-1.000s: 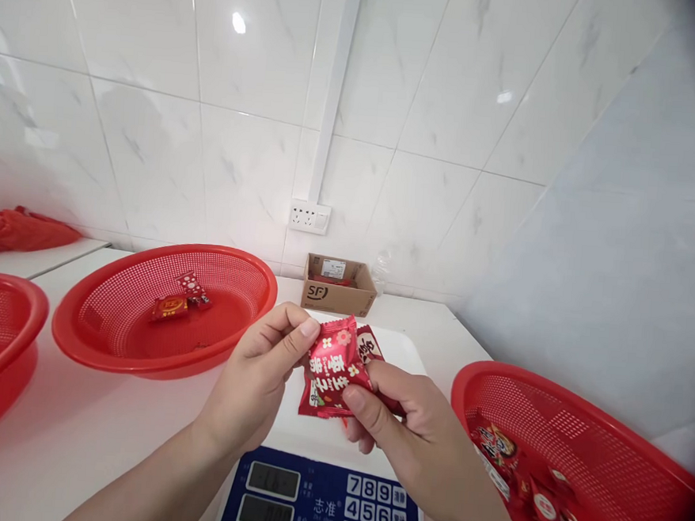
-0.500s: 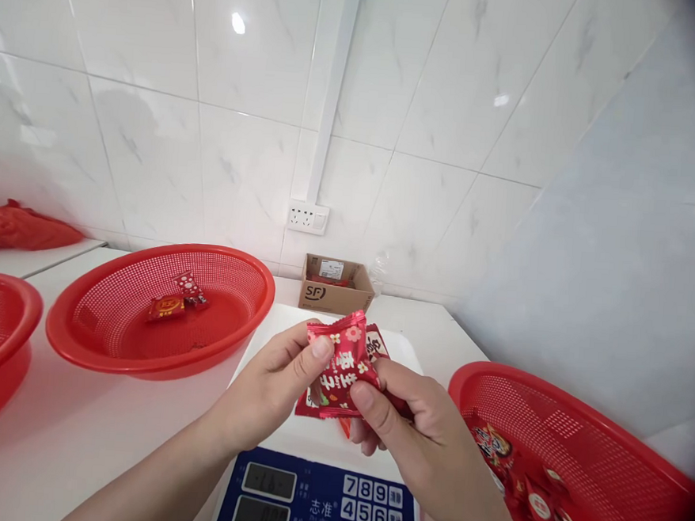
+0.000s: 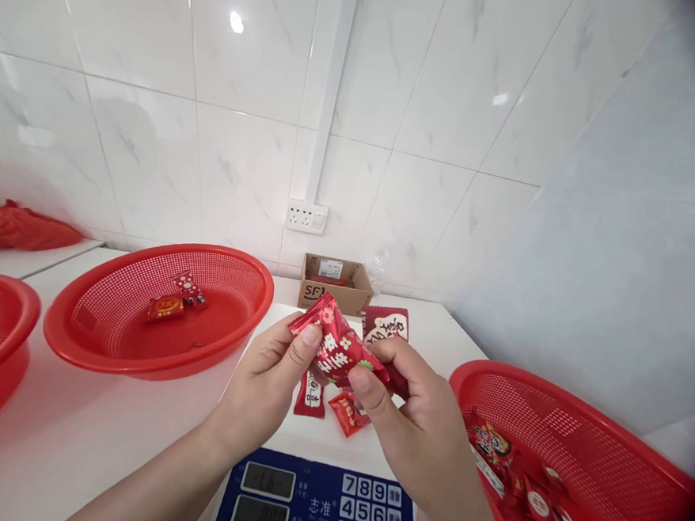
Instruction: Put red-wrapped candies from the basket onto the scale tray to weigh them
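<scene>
A shiny red snack packet (image 3: 341, 347) with flowers and white lettering is pinched at its left end by my left hand (image 3: 267, 382) and at its right end by my right hand (image 3: 414, 408). It is tilted above the white pan of a digital scale (image 3: 319, 493) with a blue keypad panel. Below it, a dark red packet (image 3: 311, 397) with a cream label and a small orange-red packet (image 3: 347, 415) lie on the pan. Another dark red packet (image 3: 387, 325) shows behind my right hand, which partly hides it.
Red perforated baskets stand around: one at left (image 3: 155, 366) with a few packets, one at far left (image 3: 4, 355), one at right (image 3: 541, 385) with several packets. A cardboard box (image 3: 339, 296) stands behind the scale, near the tiled wall. A red bag (image 3: 28, 228) lies far left.
The held packet has turned and slants down to the right, its left end raised. More of the packets beneath and behind it now show. Both hands keep their hold.
</scene>
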Demonstrator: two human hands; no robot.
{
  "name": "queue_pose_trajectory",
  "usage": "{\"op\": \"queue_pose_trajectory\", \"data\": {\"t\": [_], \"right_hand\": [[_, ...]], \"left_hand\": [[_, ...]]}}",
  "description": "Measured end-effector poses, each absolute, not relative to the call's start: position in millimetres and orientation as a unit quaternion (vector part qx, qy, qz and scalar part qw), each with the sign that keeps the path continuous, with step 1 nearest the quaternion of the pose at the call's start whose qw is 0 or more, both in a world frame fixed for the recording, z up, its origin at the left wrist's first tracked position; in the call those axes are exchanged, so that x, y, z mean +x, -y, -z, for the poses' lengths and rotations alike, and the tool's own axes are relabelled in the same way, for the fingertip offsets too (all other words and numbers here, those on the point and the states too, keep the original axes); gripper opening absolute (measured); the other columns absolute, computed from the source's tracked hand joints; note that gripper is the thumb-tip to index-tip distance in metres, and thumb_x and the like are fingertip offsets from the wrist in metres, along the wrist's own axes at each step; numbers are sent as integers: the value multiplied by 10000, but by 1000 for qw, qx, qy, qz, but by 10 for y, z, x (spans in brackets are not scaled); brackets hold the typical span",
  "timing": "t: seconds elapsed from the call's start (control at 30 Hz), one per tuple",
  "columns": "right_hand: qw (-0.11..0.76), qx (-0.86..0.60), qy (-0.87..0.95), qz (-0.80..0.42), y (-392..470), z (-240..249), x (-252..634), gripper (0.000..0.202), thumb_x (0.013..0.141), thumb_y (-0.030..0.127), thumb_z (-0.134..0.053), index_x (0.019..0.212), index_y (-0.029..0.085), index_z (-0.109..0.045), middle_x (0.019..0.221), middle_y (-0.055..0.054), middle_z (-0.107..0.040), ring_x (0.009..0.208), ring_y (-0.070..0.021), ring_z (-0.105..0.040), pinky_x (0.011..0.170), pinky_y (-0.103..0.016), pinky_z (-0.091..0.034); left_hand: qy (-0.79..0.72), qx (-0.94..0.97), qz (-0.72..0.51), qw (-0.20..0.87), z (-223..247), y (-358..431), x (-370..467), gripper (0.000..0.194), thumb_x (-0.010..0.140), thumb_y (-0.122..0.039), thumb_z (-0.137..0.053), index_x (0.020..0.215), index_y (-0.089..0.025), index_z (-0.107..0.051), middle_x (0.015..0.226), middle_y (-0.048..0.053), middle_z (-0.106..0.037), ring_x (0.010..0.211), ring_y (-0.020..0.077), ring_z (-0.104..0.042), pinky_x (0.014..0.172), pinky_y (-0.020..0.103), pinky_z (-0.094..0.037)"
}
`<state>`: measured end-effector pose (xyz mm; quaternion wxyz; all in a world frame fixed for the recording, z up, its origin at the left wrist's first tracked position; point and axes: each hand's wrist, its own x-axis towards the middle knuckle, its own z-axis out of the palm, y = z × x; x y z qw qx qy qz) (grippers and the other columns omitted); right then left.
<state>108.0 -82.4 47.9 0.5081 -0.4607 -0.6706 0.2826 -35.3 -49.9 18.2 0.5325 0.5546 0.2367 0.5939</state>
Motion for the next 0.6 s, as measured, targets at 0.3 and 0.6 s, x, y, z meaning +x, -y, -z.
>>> {"op": "queue_pose_trajectory", "data": {"t": [0.3,0.6], "right_hand": [[474,-472,699,-252,816,-473,1157,290,884,420,-482,681,213,-487,553,42,-458,507,-96,-413,445,-212,-340],[481,-462,690,-283,836,-493,1080,275,855,468,-515,758,211,-529,602,37,-541,519,-92,-480,450,-186,-384]], "left_hand": [[-276,596,-541,526,-320,544,-376,261,849,-421,-568,808,-164,-568,717,-5,-555,659,114,-496,614,219,-428],[-296,566,-600,482,-265,550,-351,274,850,-418,-574,736,-171,-542,662,-33,-519,596,88,-438,560,194,-379]]}}
